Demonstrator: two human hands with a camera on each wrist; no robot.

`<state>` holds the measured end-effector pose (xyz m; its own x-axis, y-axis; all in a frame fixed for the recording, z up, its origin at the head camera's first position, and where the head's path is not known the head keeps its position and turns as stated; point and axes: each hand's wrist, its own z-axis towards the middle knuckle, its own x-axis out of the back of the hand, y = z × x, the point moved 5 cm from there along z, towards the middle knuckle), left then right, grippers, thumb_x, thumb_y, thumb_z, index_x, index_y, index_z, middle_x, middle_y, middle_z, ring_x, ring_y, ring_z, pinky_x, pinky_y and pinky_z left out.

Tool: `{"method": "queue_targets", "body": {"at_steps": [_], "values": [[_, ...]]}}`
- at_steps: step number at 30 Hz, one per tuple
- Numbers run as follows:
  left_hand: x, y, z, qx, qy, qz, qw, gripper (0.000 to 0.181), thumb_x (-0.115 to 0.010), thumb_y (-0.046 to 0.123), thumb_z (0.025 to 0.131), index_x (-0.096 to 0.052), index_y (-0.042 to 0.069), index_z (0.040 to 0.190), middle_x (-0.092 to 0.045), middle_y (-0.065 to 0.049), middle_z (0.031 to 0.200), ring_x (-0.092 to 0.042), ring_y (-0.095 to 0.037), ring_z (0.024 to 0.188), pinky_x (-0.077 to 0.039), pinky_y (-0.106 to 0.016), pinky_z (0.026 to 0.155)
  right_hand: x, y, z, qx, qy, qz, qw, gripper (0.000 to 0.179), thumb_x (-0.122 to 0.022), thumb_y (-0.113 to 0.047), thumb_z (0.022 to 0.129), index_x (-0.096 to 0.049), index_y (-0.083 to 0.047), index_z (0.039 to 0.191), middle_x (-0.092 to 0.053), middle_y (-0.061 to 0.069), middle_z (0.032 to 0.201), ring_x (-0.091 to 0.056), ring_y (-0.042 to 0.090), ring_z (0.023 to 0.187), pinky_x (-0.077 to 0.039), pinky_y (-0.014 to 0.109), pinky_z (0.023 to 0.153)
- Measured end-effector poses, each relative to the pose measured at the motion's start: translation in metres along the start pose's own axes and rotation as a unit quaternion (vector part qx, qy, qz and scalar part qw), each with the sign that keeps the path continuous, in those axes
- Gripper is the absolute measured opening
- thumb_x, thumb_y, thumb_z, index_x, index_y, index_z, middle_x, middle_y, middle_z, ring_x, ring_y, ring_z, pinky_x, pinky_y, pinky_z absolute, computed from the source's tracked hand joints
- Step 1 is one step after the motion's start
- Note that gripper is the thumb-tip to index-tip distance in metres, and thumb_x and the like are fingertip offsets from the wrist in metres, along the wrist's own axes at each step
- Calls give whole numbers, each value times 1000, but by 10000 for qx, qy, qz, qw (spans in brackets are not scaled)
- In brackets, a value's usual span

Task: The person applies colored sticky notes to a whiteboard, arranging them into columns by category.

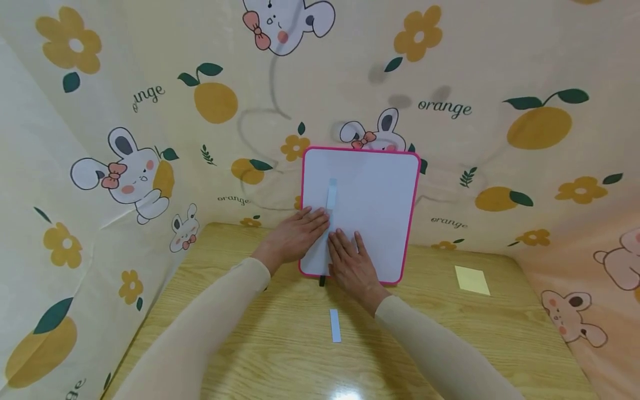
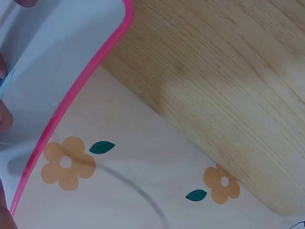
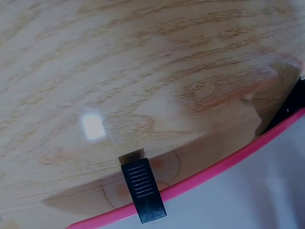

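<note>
A small whiteboard (image 1: 370,194) with a pink frame leans upright at the back of the table. A pale blue strip (image 1: 332,194) lies on its face, left of the middle, its lower part hidden by my fingers. My left hand (image 1: 300,236) rests on the board beside the strip, fingers extended. Just below and to the right, my right hand (image 1: 352,266) lies flat on the board with its fingers extended. In the left wrist view, only fingertips (image 2: 4,117) show at the left edge, against the board.
A second pale strip (image 1: 335,325) lies on the wooden table (image 1: 280,344) before the board. A yellow sticky note (image 1: 472,280) lies to the right. Black feet (image 3: 144,191) hold the board's bottom edge. Patterned cloth (image 1: 165,44) stands behind and at both sides.
</note>
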<state>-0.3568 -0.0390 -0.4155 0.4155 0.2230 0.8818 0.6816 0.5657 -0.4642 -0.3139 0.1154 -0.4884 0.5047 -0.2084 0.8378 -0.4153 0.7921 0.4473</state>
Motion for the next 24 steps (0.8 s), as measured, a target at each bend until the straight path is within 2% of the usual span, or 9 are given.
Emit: {"method": "queue_targets", "body": {"at_steps": [14, 18, 24], "values": [[8, 4, 9, -54, -110, 190, 9997, 54, -43, 25, 114, -34, 15, 166, -29, -1, 175, -21, -20, 164, -14, -43, 136, 1, -1, 0, -39, -138, -5, 9999, 73, -57, -44, 106, -35, -6, 164, -28, 8, 173, -19, 27, 164, -16, 61, 133], [5, 6, 7, -17, -202, 177, 9996, 56, -44, 27, 114, -31, 15, 168, -26, -1, 175, -18, -20, 164, -14, -43, 136, 0, -2, -1, -36, -161, 14, 9999, 73, -57, -45, 106, -36, -6, 164, -28, 8, 174, -19, 27, 164, -15, 60, 133], [-4, 13, 0, 63, -230, -83, 9997, 58, -46, 29, 114, -29, 16, 168, -24, 0, 176, -16, -19, 165, -13, -43, 135, -3, -5, -5, 60, -170, -19, 9998, 72, -55, -45, 107, -36, -7, 165, -29, 8, 173, -20, 27, 164, -15, 60, 133]]}}
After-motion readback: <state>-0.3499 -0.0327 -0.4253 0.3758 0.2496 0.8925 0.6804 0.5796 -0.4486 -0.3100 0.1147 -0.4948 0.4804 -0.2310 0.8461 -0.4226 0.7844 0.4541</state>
